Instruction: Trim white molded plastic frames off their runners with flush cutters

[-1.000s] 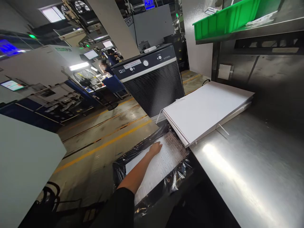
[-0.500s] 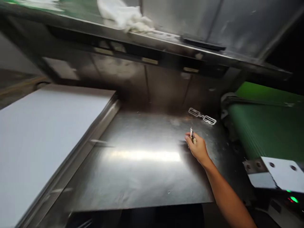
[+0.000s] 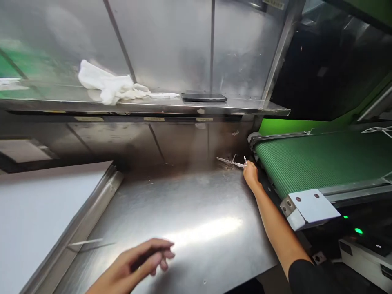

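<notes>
My right hand (image 3: 251, 174) is at the far right of the steel table (image 3: 183, 208), its fingers closed on the end of a thin pale frame-like part (image 3: 228, 161). This part looks tilted, raised at least partly off the metal. A small slim tool also seems to stick up from the same hand, too small to make out. Low in the picture, my left hand (image 3: 137, 261) hovers over the table with curled fingers apart and nothing in them.
A white board (image 3: 52, 216) lies left, beside a metal rail with a thin white strip (image 3: 87, 241). Above the table, a shelf (image 3: 153, 107) holds a white cloth (image 3: 112, 85) and a dark flat device (image 3: 204, 97). A green conveyor (image 3: 318, 163) stands right.
My left hand has come into view from below. My right hand has moved to the pale frame-like part and taken hold of it. The view has tilted up and turned right.
</notes>
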Tool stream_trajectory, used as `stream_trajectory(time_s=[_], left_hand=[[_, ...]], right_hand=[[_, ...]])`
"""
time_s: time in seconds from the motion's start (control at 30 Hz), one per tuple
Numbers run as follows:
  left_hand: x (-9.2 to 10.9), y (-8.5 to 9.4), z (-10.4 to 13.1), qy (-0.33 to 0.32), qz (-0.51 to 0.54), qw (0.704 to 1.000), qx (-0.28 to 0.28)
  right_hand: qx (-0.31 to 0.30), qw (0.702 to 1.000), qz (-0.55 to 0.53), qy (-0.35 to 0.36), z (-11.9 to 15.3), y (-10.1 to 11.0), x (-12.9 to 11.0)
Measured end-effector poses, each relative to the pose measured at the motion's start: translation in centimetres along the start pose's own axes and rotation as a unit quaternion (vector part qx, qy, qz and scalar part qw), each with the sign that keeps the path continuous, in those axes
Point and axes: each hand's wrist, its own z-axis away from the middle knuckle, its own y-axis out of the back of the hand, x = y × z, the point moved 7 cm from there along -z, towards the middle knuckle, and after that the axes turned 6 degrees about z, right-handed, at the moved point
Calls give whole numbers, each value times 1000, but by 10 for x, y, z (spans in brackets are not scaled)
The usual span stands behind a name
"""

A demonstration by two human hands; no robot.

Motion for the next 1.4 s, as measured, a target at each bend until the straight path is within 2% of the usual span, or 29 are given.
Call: stream_trajectory(time_s=[0.07, 0.13, 0.23, 0.3, 0.37, 0.47, 0.6, 0.7, 0.8, 0.9, 1.07, 1.4], left_hand=[[26, -8, -38, -5, 40, 998, 38], [31, -18, -77, 26, 121, 988, 91], [11, -31, -120, 120, 240, 957, 108], [-2, -32, -131, 147, 291, 941, 91], [-8, -25, -127, 138, 310, 937, 81], [-3, -17, -107, 96, 285, 946, 122], [23, -24, -98, -46, 279, 946, 161], [31, -30, -99, -105, 257, 952, 132], [30, -30, -93, -129, 230, 959, 103], [29, -27, -87, -148, 223, 959, 97], [30, -26, -85, -157, 225, 956, 104], [35, -23, -80, -166, 231, 950, 127]], right_hand=[[-6, 999, 2, 48, 20, 1, -13], [-18, 994, 5, 104, 45, -3, -28], [-44, 979, -2, 198, 81, -20, -46], [-60, 964, -19, 257, 101, -33, -55], [-65, 952, -53, 295, 121, -37, -59], [-54, 943, -132, 301, 141, -27, -60], [-56, 945, -236, 221, 141, -4, -58], [-95, 944, -271, 160, 138, 4, -63], [-112, 938, -313, 93, 140, 8, -65], [-107, 925, -359, 61, 143, 9, -66], [-110, 932, -342, 51, 144, 9, -64], [-100, 937, -328, 71, 148, 20, -67]])
